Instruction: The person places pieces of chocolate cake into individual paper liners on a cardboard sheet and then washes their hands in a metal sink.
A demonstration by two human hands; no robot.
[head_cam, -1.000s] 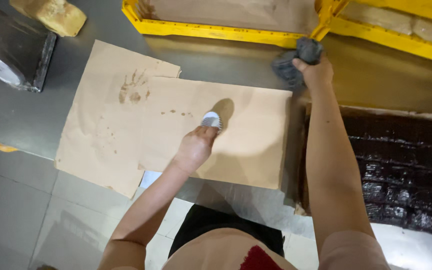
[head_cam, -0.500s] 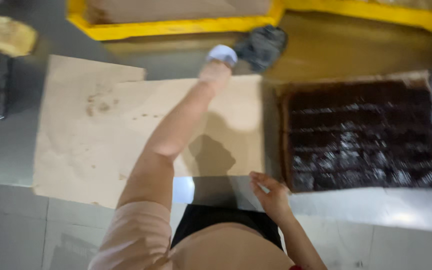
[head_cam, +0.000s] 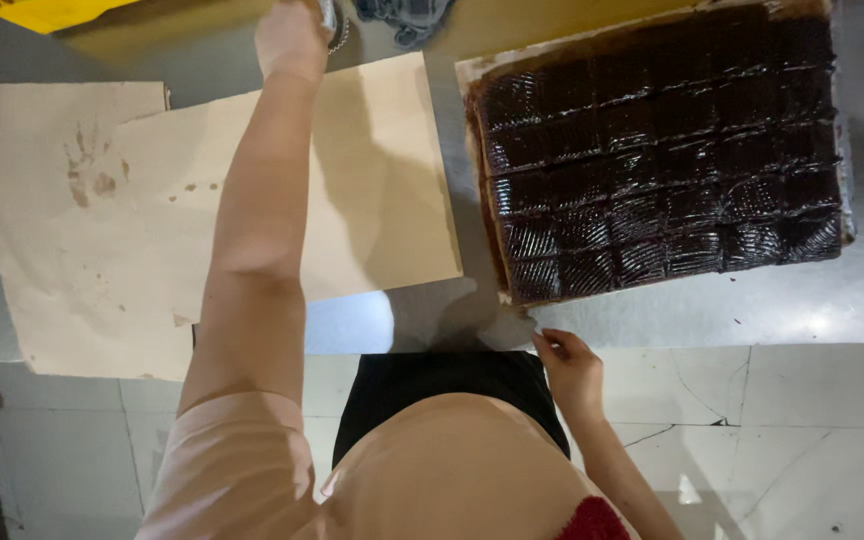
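The left hand (head_cam: 294,38) is stretched to the far edge of the table (head_cam: 752,310), its fingers curled around a small metal object (head_cam: 329,18) that is mostly cut off at the top of the view, so what it is cannot be told. The left arm runs straight out from the shoulder, crossing over the nearer of two brown paper sheets (head_cam: 392,190). A dark cloth (head_cam: 402,12) lies just beside that hand, also at the far edge.

The right hand (head_cam: 567,370) is held low at the near edge of the table, wrist bent, fingertips pinched together on the near left corner of the paper under the cake (head_cam: 662,150). The cake is a dark chocolate slab scored into squares (glossy and ridged on top), lying on the right side of the table, slightly tilted, with its right side near the right edge of the view.

The second sheet (head_cam: 62,230) lies at the left, partly under the first, marked with a smudged handprint. Bare steel shows between the sheets and the cake and along the near edge on the right. A yellow frame (head_cam: 42,10) shows at the far left corner.
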